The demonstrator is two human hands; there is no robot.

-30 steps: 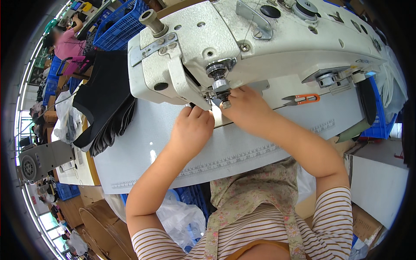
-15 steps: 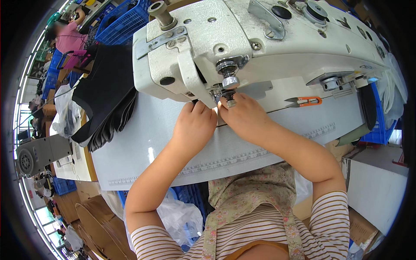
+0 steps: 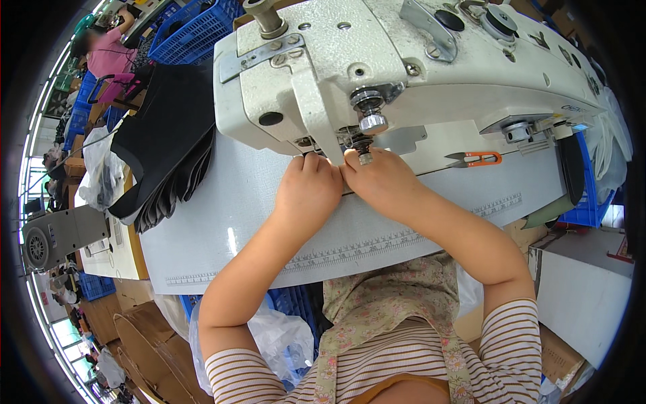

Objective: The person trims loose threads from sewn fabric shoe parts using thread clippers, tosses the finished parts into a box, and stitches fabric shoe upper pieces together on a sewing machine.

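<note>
Both of my hands are close together under the head of a white sewing machine (image 3: pixel 296 94), beside its needle area. My left hand (image 3: pixel 309 188) is closed, its fingers curled, with a sliver of something dark at the fingertips. Right against it, my right hand (image 3: pixel 380 180) is closed too, its fingertips tucked behind the machine's thread tension knob (image 3: pixel 373 122). What the fingers pinch is mostly hidden by the hands and the machine head. Orange-handled thread snips (image 3: pixel 481 159) lie on the machine bed, to the right of my right hand.
A stack of black cut pieces (image 3: pixel 165 135) lies on the left of the pale worktable (image 3: pixel 202 249), which has a printed ruler along its front. Blue crates (image 3: pixel 195 34) stand behind it. A person in pink (image 3: pixel 110 57) sits at the far left. A white box (image 3: pixel 572 296) is at right.
The machine appears slightly further right and lower in the picture. My hands have come together, closing the small gap between them, and both stay at the needle area.
</note>
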